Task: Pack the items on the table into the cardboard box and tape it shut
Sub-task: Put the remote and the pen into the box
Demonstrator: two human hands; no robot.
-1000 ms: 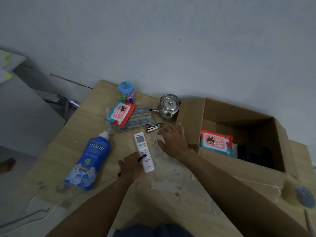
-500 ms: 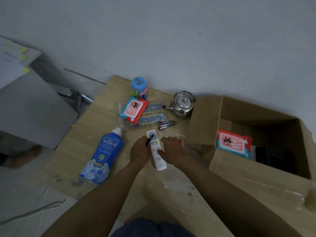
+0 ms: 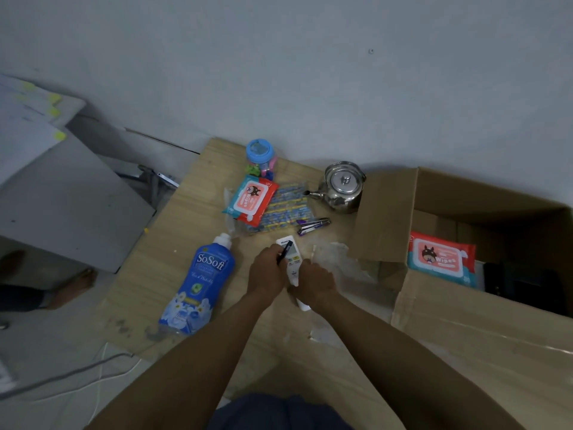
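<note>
A white remote control [image 3: 290, 255] lies on the wooden table [image 3: 148, 274] between my two hands. My left hand [image 3: 266, 271] holds a thin black pen [image 3: 284, 251] whose tip lies over the remote's screen. My right hand [image 3: 314, 282] grips the remote's lower half, hiding it. The open cardboard box [image 3: 434, 308] stands at the right, with a red wipes pack [image 3: 440, 257] and a dark object inside.
On the table: a blue SoSoft bottle [image 3: 200, 282], a second wipes pack [image 3: 251, 200] on a patterned packet [image 3: 286, 206], a blue-lidded jar [image 3: 261, 158], a steel kettle [image 3: 341, 187], a purple stapler [image 3: 313, 225]. A grey board [image 3: 62, 197] and a person's foot [image 3: 74, 285] are left.
My left hand carried the pen up beside the remote. My right hand drew back from near the stapler and closed on the remote. The camera shifted left.
</note>
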